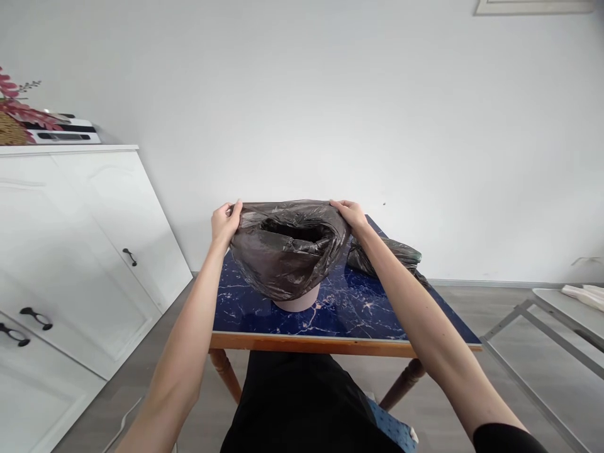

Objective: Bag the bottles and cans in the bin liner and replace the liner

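A thin black garbage bag (274, 267) is spread over a light pinkish bin (298, 303), and only the bin's lower part shows beneath it. My left hand (226, 221) pinches the bag's edge at the far left. At the far right edge, my right hand (349, 215) grips the plastic with closed fingers. Between my hands the bag's mouth gapes, with a dark hollow inside. The bin stands on a blue marble-patterned table (349, 314). Right of it, partly behind my right forearm, lies a bundle of black plastic bags (401, 253).
A white cabinet (99, 220) with dark handles stands at the left, carrying a basket, pink flowers and a white device (66, 135). The table's wooden front edge (330, 344) is close to my body. A grey metal-framed stand (561, 314) is at the right. A white wall rises behind.
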